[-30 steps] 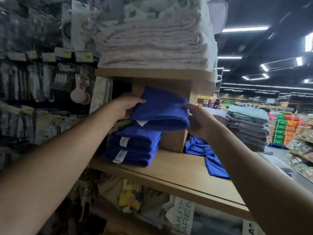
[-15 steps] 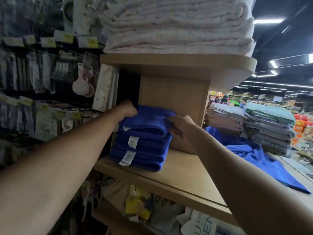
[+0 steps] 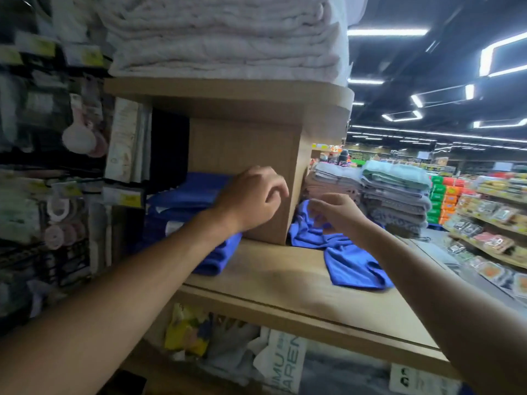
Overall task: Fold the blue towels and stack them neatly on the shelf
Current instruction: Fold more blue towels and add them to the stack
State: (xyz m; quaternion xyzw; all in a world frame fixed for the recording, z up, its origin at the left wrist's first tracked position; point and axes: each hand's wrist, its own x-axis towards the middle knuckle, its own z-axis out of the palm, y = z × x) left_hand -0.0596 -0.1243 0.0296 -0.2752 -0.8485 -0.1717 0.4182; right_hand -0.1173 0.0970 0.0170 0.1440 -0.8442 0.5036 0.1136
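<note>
The left hand (image 3: 251,201) is up in front of the wooden block (image 3: 242,146) that stands on the shelf (image 3: 285,283). Its fingers (image 3: 278,189) are bent a little and loose. They hold nothing. There is a small gap between the thumb and the other fingers.

The stack of folded blue towels (image 3: 185,192) is just to the left of those fingers, by the back of the hand. The left wrist and arm cross over the front of the stack, so part of it is hidden. The stack sits on the shelf, right beside the wooden block. A few white tags show on its left side.

The right hand (image 3: 339,215) is on the other side of the block. Its fingers (image 3: 319,203) are bent and close together, with the tips pointing left. The loose blue towel (image 3: 350,263) lies right under and below these fingers. It is crumpled, not folded. It spreads from the block down toward the front edge of the shelf. The fingertips are right at the top of this towel, but the picture is blurry there, so I cannot tell if they pinch the cloth or only touch it.

Above both hands is a higher shelf board with a tall pile of white towels (image 3: 222,38). Behind the right fingers, farther back, is a pile of grey and green towels (image 3: 396,195). Below the hands, under the shelf, are some packs in bags (image 3: 185,332).
</note>
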